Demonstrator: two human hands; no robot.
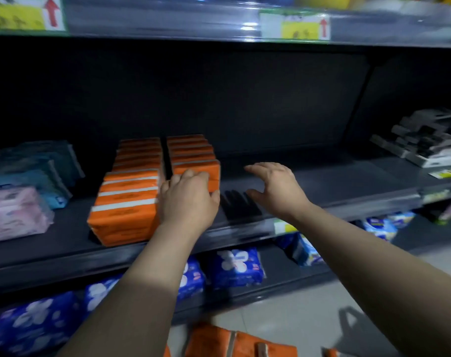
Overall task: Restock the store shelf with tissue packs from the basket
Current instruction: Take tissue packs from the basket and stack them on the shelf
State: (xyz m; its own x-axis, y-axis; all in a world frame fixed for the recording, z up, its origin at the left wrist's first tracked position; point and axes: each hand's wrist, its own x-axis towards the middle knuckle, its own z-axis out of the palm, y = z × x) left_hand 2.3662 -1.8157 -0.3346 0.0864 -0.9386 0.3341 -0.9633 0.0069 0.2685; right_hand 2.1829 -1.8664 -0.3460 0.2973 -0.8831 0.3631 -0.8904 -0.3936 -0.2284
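Glossy plastic-wrapped tissue packs (128, 202); matt dark metal shelf (322, 181).

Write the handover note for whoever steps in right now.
Left hand: fingers rest on the front pack of the right row.
Right hand: open, empty, over bare shelf beside that row.
Done: two rows of orange tissue packs stand on the shelf; the left row reaches nearer the edge.
Left: more orange packs lie at the bottom of the view; the basket cannot be made out. Probably fill the space to the right.
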